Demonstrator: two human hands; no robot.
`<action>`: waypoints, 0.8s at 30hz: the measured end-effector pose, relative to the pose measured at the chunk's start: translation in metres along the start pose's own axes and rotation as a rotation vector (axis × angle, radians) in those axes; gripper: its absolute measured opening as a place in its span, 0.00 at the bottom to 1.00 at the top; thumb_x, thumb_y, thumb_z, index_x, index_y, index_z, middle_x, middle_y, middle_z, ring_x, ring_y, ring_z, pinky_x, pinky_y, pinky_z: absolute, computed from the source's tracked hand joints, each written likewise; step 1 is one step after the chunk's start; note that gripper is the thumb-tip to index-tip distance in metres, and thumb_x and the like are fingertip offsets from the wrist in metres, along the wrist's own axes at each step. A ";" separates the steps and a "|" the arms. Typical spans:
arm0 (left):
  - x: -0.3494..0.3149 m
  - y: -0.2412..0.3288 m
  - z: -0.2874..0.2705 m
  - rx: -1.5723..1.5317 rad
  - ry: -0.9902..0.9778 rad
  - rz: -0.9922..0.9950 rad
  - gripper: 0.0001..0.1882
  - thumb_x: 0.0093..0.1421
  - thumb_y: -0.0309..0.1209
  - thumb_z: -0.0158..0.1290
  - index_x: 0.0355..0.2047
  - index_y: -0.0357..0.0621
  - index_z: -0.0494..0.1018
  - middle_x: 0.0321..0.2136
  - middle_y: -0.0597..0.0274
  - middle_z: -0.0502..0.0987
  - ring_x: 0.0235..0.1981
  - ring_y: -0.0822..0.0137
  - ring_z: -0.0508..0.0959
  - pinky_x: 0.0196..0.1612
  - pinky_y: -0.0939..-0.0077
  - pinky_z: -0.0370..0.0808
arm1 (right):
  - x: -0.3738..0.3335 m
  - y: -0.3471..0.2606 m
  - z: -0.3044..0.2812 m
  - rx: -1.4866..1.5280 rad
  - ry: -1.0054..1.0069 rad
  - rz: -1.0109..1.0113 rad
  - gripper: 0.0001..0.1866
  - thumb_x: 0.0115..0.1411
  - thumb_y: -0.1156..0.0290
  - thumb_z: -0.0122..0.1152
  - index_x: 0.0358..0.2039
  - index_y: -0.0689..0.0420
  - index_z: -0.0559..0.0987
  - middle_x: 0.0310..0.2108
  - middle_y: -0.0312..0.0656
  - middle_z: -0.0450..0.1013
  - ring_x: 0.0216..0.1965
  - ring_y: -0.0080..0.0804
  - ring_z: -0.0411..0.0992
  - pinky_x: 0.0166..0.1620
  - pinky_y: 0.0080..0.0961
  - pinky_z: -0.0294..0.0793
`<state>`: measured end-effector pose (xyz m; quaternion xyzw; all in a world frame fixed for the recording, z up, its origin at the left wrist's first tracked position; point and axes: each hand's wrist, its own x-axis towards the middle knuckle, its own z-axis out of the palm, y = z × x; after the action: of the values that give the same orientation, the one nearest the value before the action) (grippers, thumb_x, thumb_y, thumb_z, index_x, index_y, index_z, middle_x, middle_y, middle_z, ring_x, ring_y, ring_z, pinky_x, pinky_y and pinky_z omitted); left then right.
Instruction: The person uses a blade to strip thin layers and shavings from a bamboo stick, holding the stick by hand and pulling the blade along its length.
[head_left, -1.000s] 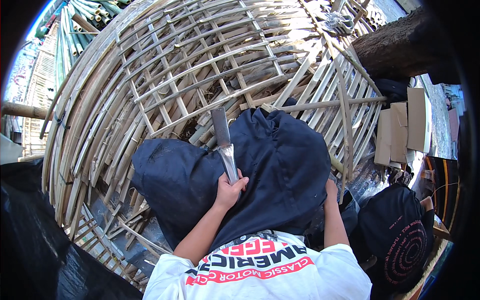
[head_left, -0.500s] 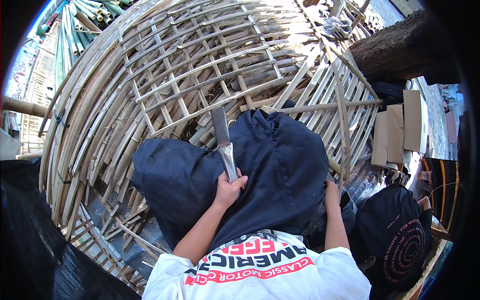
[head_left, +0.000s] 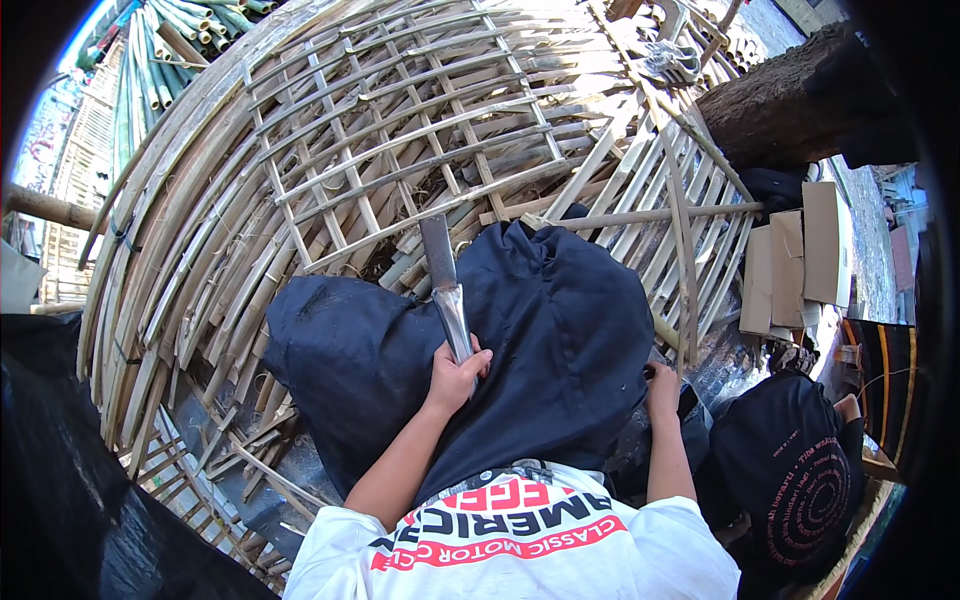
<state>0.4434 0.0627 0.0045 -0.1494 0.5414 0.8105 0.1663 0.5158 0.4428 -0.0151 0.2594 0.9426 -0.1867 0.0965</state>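
My left hand (head_left: 457,376) is closed around the shiny silver handle of a broad knife (head_left: 441,262). Its flat, square-ended blade points away from me over my lap. Dark trousers (head_left: 540,300) cover my bent legs beneath it. Beside my right thigh, my right hand (head_left: 661,390) hangs low with its fingers curled in. What those fingers pinch, if anything, cannot be made out against the dark cloth. Just beyond my knees lies a lattice of bamboo strips (head_left: 400,130).
Long split bamboo strips (head_left: 170,250) are heaped at the left, and a slatted bamboo panel (head_left: 690,240) lies to the right. Cardboard pieces (head_left: 800,255) stand near a thick log (head_left: 780,95). Close at my right is a person in a black printed shirt (head_left: 790,480). Green bamboo poles (head_left: 150,60) lie far left.
My right hand has shifted slightly, its fingers now a little lower beside my thigh. The left hand and the knife have hardly moved.
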 end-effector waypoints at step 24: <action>0.001 -0.001 0.002 0.003 -0.005 -0.016 0.08 0.56 0.21 0.58 0.31 0.43 0.69 0.20 0.66 0.72 0.21 0.74 0.73 0.31 0.77 0.73 | -0.003 -0.009 -0.009 0.032 0.087 -0.017 0.08 0.54 0.71 0.63 0.34 0.57 0.83 0.31 0.49 0.79 0.36 0.48 0.78 0.42 0.40 0.76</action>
<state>0.4428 0.0650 0.0037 -0.1514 0.5410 0.8087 0.1743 0.5128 0.4377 -0.0029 0.2609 0.9450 -0.1909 0.0496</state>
